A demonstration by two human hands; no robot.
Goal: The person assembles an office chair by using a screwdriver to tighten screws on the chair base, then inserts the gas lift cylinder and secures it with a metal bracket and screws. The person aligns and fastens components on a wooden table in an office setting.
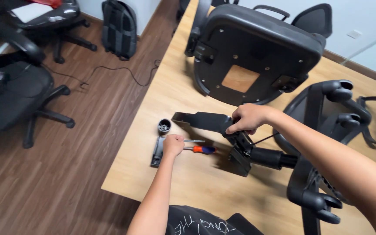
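My left hand [173, 144] is closed into a fist over the near end of a screwdriver with an orange and blue handle [204, 149], which lies on the wooden table [175, 89]. My right hand [248, 119] grips the black metal tilt mechanism [214, 122] of an office chair, at the point where it meets the gas cylinder [266, 157]. The chair's black wheeled base [316, 174] lies on its side at the right. An upturned black seat [253, 54] rests on the table behind.
A small black cylindrical cap [164, 126] and a flat black part [157, 152] lie by my left hand near the table's left edge. On the wood floor at left stand two office chairs [14, 93], a black backpack [119, 28] and a cable [109, 72].
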